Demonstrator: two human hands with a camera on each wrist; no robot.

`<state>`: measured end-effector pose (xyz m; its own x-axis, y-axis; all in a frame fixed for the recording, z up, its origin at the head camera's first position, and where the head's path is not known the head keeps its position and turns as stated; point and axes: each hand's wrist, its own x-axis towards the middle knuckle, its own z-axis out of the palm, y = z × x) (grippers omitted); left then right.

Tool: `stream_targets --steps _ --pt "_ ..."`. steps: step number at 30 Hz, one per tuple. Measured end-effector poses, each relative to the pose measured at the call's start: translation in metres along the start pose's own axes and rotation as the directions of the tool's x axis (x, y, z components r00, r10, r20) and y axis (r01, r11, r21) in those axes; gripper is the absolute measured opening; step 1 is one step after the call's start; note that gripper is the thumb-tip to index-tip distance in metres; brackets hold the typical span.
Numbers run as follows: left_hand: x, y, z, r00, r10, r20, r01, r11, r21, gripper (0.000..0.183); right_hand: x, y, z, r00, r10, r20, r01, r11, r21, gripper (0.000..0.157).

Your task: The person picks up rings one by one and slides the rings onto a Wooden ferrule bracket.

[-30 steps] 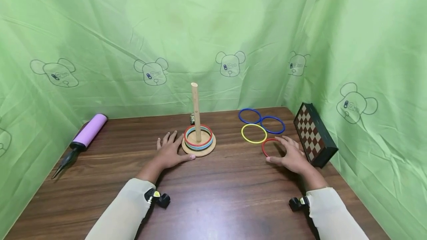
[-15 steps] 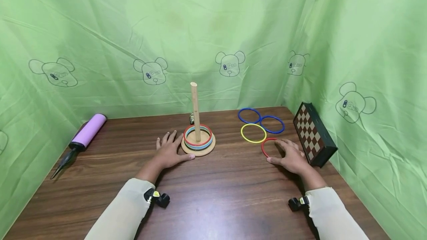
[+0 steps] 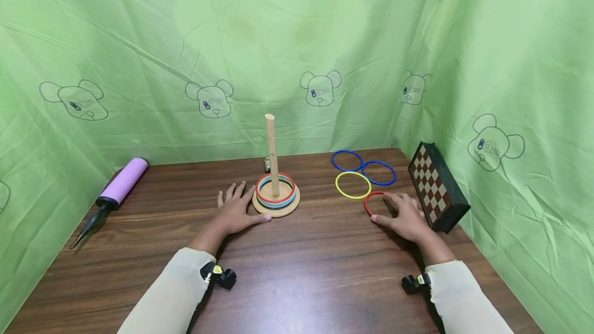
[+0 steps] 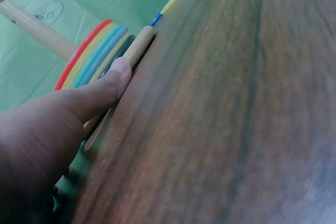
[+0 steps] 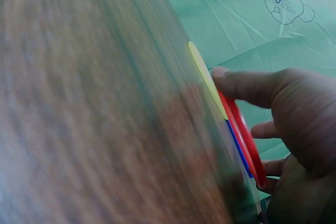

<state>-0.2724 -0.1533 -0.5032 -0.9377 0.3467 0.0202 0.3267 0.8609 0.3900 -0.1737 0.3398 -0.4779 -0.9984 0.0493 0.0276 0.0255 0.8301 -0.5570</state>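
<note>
In the head view a wooden peg stand rises from a round wooden base. Several stacked rings, with a red one on top, lie around the peg. My left hand has its fingers spread; index finger and thumb touch the base's edge, and the left wrist view shows the thumb against it. At the right, my right hand holds a loose red ring between thumb and fingertips, low at the tabletop. In the right wrist view this red ring spans thumb to fingers, partly hidden by them.
A yellow ring and two blue rings lie beyond the right hand. A checkered game board box stands tilted at the right edge. A purple hand pump lies left. Green curtains surround the wooden table.
The right thumb and the near edge of the held red ring have shifted very slightly away from me. The left hand and the stand stay where they were.
</note>
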Motion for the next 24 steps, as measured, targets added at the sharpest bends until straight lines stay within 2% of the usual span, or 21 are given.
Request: stream_targets --steps 7,14,24 --pt "-0.001 0.002 -0.004 1.0 0.0 0.018 0.0 1.0 -0.004 0.12 0.003 -0.003 -0.001 0.999 -0.004 -0.04 0.006 1.0 0.03 0.09" --pt "-0.003 0.0 -0.001 1.0 -0.007 0.027 0.007 1.0 -0.004 0.121 0.009 -0.014 0.005 0.996 -0.067 -0.055 0.071 0.994 0.08 0.082" --pt "-0.002 -0.001 -0.001 1.0 -0.006 0.017 0.006 1.0 -0.007 0.121 0.029 -0.058 0.01 0.978 -0.172 -0.121 0.18 0.982 0.062 0.075"
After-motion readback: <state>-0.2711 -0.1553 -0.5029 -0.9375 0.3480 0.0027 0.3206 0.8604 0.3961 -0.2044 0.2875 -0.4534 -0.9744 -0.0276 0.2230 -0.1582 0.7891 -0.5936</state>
